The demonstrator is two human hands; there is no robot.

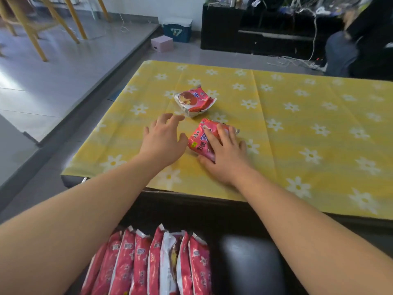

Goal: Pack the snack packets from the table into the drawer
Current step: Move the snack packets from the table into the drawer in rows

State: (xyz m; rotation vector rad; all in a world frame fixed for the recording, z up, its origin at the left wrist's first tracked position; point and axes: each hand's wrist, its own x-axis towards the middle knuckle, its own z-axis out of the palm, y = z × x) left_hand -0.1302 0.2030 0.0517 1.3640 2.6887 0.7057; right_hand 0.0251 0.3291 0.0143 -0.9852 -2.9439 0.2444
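Two pink snack packets lie on the yellow flowered tablecloth (297, 116). My right hand (225, 154) grips the nearer packet (200, 139), fingers over its top and thumb under its near edge. My left hand (163, 139) hovers open just left of it, fingers spread toward the far packet (194, 100), not touching it. Below the table's front edge, the drawer (246, 262) holds a row of several pink packets (153, 262) standing on edge.
The drawer's right part shows a dark rounded surface. Beyond the table are a black cabinet (255, 28), a blue box (177, 29), a pink box (162, 43), cables on the floor and wooden chair legs (36, 28) at far left.
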